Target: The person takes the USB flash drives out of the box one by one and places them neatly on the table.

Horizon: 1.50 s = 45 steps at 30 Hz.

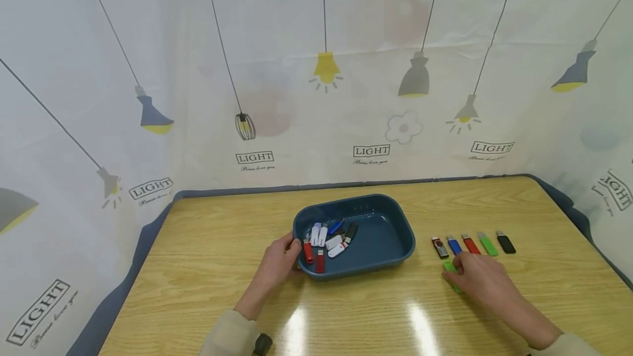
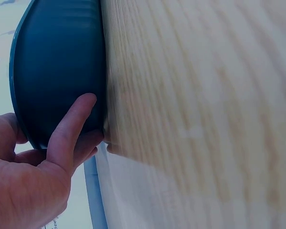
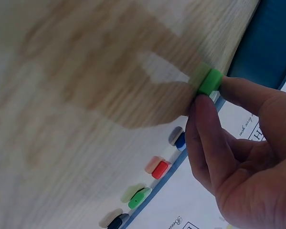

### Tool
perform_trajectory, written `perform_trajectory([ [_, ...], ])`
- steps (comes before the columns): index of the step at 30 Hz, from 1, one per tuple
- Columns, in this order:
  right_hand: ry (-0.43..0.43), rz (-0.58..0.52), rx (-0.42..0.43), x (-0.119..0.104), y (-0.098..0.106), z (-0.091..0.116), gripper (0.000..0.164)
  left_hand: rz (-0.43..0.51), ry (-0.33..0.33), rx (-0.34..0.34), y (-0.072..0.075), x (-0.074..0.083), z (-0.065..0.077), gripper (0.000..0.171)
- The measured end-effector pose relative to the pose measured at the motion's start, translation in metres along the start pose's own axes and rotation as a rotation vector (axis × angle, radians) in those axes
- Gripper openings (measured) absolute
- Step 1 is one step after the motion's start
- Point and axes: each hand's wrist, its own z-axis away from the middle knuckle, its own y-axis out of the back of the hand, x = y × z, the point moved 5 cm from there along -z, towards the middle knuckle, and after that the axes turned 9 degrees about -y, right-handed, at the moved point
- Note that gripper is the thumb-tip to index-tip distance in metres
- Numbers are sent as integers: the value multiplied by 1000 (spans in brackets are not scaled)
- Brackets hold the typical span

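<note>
A dark blue plastic basin stands mid-table, with several USB flash drives in its left part, among them a red one and a white one. My left hand grips the basin's left end, thumb over the rim and fingers against the outer wall. To the right of the basin, my right hand pinches a green USB flash drive between thumb and fingers, at the table surface. Just beyond it lies a row of drives: a red-and-silver one, blue, red, green and black.
The wooden table ends at a pale curtain printed with lamps, behind and at both sides. A dark object shows by the left sleeve. Bare wood lies left of the basin and in front of it.
</note>
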Motion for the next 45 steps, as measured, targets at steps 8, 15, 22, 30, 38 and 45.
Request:
perform_trajectory([
  [8, -13, 4, 6, -1, 3, 1, 35, 13, 9, 7, -1, 2, 0, 47],
  [15, 77, 11, 136, -16, 24, 6, 34, 18, 6, 8, -1, 2, 0, 48],
  [22, 235, -62, 262, -45, 45, 9, 31, 21, 7, 6, -1, 0, -1, 48],
  [30, 474, -30, 343, -84, 53, 6, 38, 12, 7, 14, -1, 0, -1, 48],
  [38, 661, 27, 263, -122, 47, -14, 46, 16, 11, 13, 0, -1, -1, 48],
  [45, 857, 131, 169, -147, 36, -30, 50, 23, 9, 9, 0, -1, -1, 49],
])
